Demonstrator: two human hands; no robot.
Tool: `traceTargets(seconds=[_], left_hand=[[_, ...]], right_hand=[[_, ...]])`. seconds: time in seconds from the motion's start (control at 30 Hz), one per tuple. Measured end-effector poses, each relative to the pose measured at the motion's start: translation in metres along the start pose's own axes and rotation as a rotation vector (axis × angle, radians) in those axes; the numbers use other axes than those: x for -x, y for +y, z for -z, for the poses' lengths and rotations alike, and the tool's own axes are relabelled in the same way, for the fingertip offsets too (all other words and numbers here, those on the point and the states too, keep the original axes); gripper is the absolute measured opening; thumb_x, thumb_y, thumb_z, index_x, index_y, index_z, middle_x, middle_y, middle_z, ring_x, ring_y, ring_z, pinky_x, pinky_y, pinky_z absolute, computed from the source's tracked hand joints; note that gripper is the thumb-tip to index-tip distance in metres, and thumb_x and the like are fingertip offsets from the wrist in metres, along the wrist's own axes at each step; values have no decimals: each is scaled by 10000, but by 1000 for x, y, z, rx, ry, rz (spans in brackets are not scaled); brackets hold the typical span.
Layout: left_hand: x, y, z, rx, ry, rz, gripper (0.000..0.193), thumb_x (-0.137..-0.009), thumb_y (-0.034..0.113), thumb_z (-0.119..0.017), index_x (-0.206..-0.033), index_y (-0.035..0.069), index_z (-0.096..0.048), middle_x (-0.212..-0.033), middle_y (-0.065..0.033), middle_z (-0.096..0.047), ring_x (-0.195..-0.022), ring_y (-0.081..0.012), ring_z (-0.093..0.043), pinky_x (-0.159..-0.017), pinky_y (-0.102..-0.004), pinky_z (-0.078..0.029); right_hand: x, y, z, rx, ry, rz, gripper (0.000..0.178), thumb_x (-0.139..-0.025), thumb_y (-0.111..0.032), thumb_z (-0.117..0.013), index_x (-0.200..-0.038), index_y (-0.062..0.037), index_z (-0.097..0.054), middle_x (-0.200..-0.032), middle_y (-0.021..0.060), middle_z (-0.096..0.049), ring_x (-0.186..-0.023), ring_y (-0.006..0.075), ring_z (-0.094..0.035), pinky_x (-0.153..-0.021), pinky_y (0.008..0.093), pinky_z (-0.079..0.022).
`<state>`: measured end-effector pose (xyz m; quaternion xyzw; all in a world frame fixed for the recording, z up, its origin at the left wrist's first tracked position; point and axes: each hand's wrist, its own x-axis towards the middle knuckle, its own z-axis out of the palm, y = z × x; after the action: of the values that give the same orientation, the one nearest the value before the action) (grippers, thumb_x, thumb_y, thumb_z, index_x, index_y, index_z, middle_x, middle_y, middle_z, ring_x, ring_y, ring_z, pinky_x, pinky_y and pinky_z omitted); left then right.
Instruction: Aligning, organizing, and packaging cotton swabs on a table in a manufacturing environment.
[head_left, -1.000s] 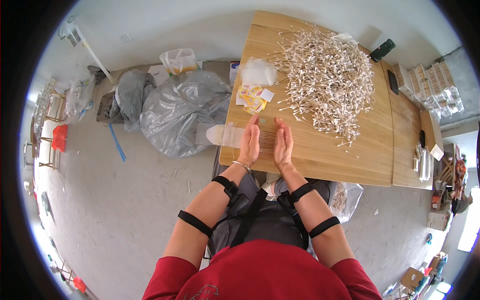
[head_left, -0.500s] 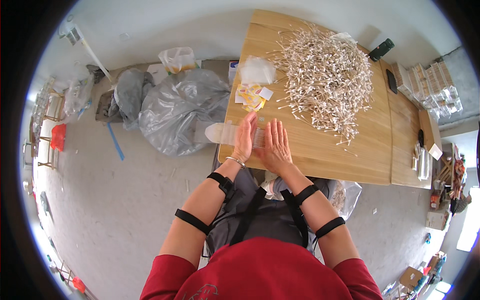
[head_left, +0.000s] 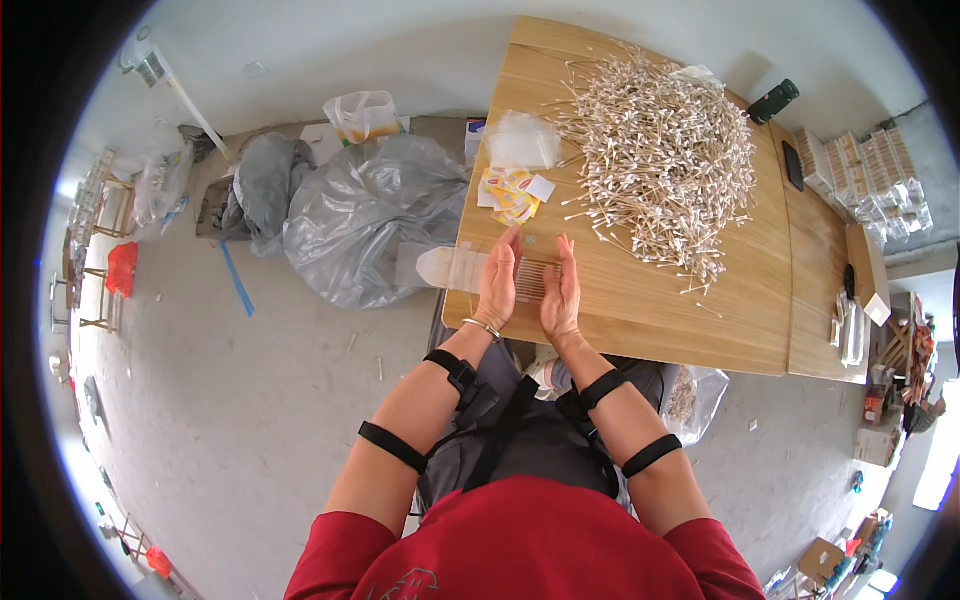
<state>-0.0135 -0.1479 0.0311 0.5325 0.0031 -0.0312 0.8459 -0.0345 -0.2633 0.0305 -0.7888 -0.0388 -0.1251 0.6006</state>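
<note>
At the table's near left corner, a row of cotton swabs [head_left: 535, 281] lies between my two hands. My left hand [head_left: 498, 284] stands on edge with its fingers stretched out, across the right part of a clear plastic sleeve [head_left: 455, 268]. That sleeve has a rounded white end and reaches left past the table edge. Opposite, my right hand [head_left: 561, 295] is upright and open, its palm facing the right ends of the swabs. What lies directly beneath my left palm is hidden. Beyond my hands, a large heap of loose cotton swabs [head_left: 665, 165] covers the table.
Yellow and white cards [head_left: 513, 195] lie beside a stack of clear bags [head_left: 524, 141] on the wooden table [head_left: 640, 320]. A dark green cylinder [head_left: 773, 101] and a black phone [head_left: 793, 165] are farther right. Packed swabs [head_left: 868, 175] stand at the far right. A big grey plastic bag [head_left: 370, 220] sits left.
My right hand has turned more upright and drawn away from my left, so more of the swabs show between them. The left hand stays by the sleeve; the whole view has shifted slightly.
</note>
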Motion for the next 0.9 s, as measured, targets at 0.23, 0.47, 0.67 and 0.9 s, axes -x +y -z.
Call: traceTargets(seconds=[0.23, 0.47, 0.67, 0.9], left_hand=[[0, 2, -2, 55, 10, 9, 719, -978, 524, -346, -1424, -35, -279, -1470, -164, -306, -1389, -252, -264, -1153, -361, -209], [0, 1, -3, 13, 12, -12, 710, -984, 524, -327, -1428, -28, -275, -1479, -155, -298, -1404, -249, -238, -1160, -366, -181], [-2, 4, -1, 2, -11, -1, 680, -993, 507, -326, -1435, -7, -276, -1493, -155, -277, -1408, -239, -227, -1162, -367, -164], [9, 44, 39, -335, -15, -45, 457, -988, 297, -485, -1310, -26, -451, -1347, -170, -483, -1263, -280, -457, -1048, -335, -366]], right_hand=[[0, 7, 26, 205, -68, 81, 564, -920, -56, -453, -1431, 50, -240, -1505, 264, -206, -1427, 389, -127, -1153, 444, -148], [16, -16, 28, 938, -462, 125, 815, -902, -454, -480, -1407, 126, -211, -1499, 300, -160, -1424, 401, -108, -1163, 460, -96], [16, -23, 25, 1049, -476, 147, 922, -879, -584, -454, -1408, 129, -203, -1497, 297, -164, -1425, 400, -95, -1162, 465, -94], [16, -26, 26, 1064, -498, 118, 1038, -823, -673, -476, -1417, 124, -178, -1509, 278, -144, -1434, 376, -66, -1168, 447, -67]])
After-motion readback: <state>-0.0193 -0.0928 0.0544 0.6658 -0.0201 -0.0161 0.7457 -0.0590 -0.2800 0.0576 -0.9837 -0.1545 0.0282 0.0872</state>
